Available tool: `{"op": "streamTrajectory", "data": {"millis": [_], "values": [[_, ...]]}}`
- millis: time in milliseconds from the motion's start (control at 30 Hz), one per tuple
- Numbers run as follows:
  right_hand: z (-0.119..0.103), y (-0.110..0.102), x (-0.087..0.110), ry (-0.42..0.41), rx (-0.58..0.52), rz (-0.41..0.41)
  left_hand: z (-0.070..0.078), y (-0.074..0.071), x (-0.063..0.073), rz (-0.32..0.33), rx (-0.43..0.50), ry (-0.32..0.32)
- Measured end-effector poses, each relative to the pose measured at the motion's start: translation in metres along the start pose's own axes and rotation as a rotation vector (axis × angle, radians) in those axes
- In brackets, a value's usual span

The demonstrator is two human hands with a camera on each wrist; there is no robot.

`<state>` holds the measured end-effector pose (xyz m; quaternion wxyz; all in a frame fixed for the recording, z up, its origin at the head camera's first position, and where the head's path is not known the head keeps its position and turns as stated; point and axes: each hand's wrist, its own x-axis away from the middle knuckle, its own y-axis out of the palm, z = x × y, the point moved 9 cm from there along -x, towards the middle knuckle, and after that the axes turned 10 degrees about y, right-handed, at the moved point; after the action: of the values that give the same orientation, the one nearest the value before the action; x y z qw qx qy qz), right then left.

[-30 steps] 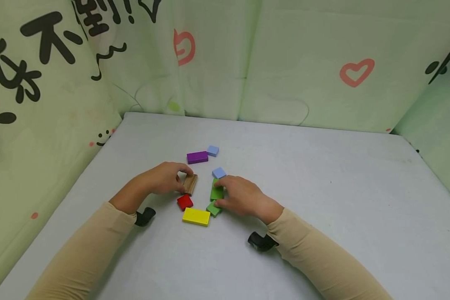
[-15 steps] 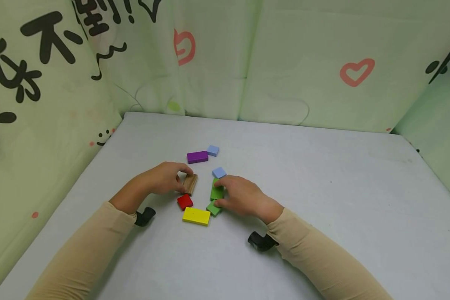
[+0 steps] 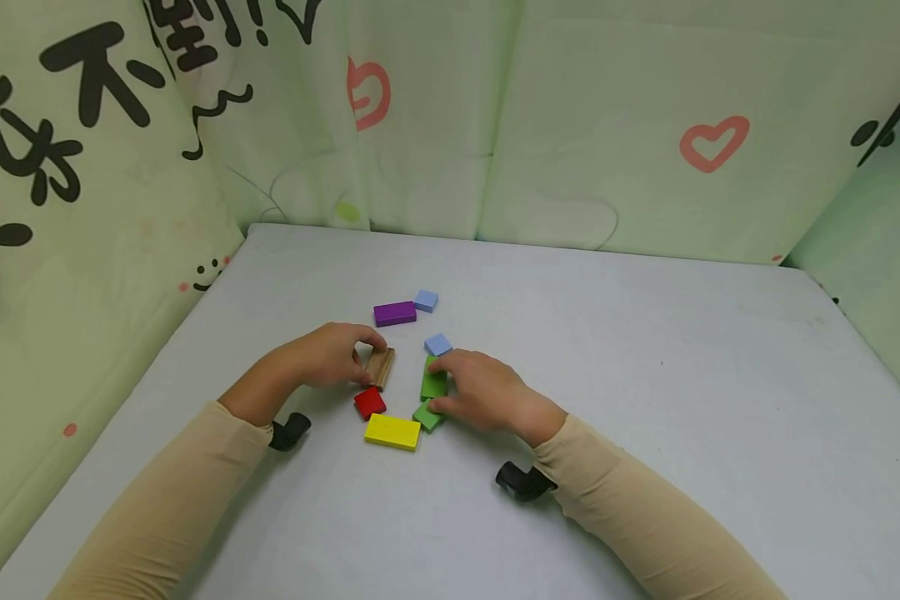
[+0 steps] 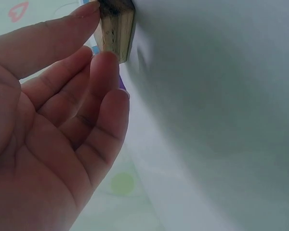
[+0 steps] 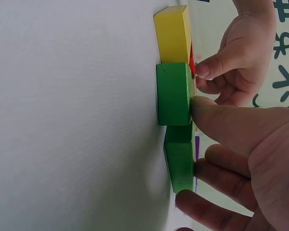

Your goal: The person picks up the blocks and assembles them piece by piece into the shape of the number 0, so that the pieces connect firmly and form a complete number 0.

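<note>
In the head view my left hand (image 3: 333, 357) pinches a brown wood-grain block (image 3: 382, 367) between thumb and fingers. The left wrist view shows the end of that block (image 4: 118, 36) at the fingertips. My right hand (image 3: 487, 387) spans two green blocks, the thumb at the small green block (image 3: 427, 416) and the fingers at the longer green block (image 3: 433, 385). A red block (image 3: 370, 403) sits just below the wooden one. Beside the small green block lies a yellow block (image 3: 392, 432). A light blue block (image 3: 438, 344) borders the long green block's far end.
Farther back, a purple block (image 3: 395, 314) lies beside another light blue block (image 3: 426, 301). All the blocks rest on a white table (image 3: 645, 433). A printed light green curtain (image 3: 570, 125) stands behind the table and along its sides.
</note>
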<state>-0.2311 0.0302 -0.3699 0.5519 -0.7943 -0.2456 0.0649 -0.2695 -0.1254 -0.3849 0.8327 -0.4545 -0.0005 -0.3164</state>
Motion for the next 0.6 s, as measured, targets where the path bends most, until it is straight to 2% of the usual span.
{"op": "streamTrajectory", "data": {"millis": [367,500,600], "values": [[0.000,-0.001,0.000,0.001,-0.003,-0.003,0.002,-0.003,-0.002,0.020,-0.040,-0.012],[0.000,-0.001,0.001,0.004,-0.011,-0.004,0.003,-0.011,-0.003,0.095,-0.026,0.003],[0.001,-0.001,0.001,0.006,-0.013,-0.005,0.007,-0.020,-0.004,0.171,-0.007,0.044]]}}
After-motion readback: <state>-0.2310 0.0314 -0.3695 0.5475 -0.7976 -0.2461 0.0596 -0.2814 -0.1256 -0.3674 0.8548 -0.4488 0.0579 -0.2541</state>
